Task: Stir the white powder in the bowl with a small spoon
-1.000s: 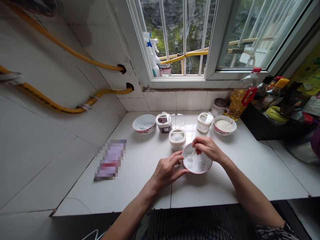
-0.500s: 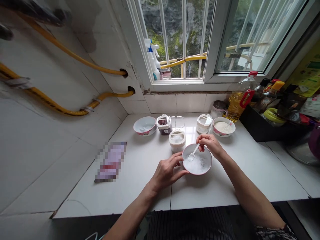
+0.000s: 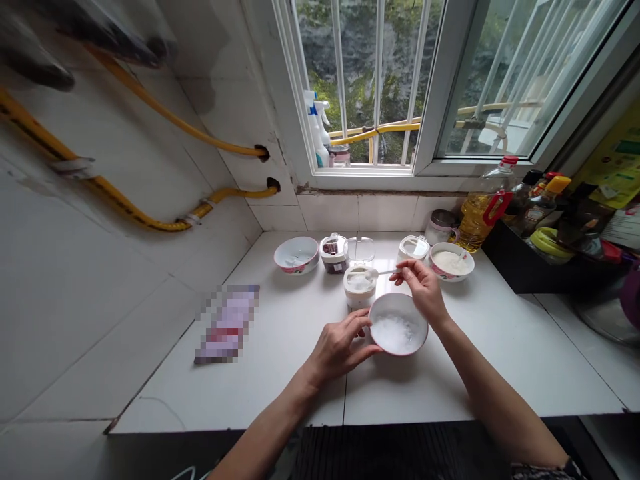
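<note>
My left hand [image 3: 345, 340] grips the left rim of a white bowl [image 3: 424, 327] with a pink edge, tilted slightly on the counter. White grains [image 3: 397, 331] lie in its bottom. Between the fingertips of my right hand [image 3: 423, 287] is the handle of a small white spoon [image 3: 385, 272]. The spoon's head, with white stuff on it, is over the opening of a white seasoning jar [image 3: 360, 297] that also holds white grains. That jar stands just behind the bowl, its clear lid [image 3: 361, 249] raised.
Behind are a jar of dark red contents [image 3: 333, 257], another white jar [image 3: 413, 247], a bowl with a little white stuff [image 3: 296, 250] and a bowl of pale powder [image 3: 453, 261]. An oil bottle [image 3: 475, 213] stands beside a black box [image 3: 505, 253]. A blurred purple packet [image 3: 233, 320] lies left.
My right hand has lifted the spoon out of the bowl and brought it back and left to the seasoning jar. The left hand still holds the bowl; the view has shifted slightly.
</note>
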Tool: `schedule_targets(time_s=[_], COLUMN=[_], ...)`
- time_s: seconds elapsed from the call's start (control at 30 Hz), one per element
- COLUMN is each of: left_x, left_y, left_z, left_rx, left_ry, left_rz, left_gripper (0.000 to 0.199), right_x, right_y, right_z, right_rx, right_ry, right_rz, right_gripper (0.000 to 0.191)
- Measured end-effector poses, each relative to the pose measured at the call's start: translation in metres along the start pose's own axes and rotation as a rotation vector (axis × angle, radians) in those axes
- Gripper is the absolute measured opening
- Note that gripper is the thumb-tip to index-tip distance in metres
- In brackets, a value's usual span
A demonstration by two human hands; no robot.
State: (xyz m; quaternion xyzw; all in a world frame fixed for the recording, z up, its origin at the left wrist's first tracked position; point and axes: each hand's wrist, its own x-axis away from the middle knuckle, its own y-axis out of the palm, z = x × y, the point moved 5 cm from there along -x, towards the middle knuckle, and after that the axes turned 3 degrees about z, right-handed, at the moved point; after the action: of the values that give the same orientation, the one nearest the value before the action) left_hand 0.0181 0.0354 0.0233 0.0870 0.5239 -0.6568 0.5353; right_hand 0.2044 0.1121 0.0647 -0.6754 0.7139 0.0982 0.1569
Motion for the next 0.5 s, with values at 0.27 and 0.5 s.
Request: schedule_targets(time_s=[0.27, 0.5], left_x=[-0.001, 0.0], left_y=[0.0, 0.001], left_z=[0.001, 0.001], left_rx=[-0.002, -0.013], left_ry=[0.004, 0.006], left_rz=[0.007, 0.016], left_gripper=[0.035, 0.037], right_x=[0.017, 0.014], right_y=[0.021, 0.041], right_z=[-0.03, -0.026], right_rx=[0.58, 0.853], right_ry=[-0.677, -0.812], right_rz=[-0.146, -0.336], right_gripper=[0.02, 0.032])
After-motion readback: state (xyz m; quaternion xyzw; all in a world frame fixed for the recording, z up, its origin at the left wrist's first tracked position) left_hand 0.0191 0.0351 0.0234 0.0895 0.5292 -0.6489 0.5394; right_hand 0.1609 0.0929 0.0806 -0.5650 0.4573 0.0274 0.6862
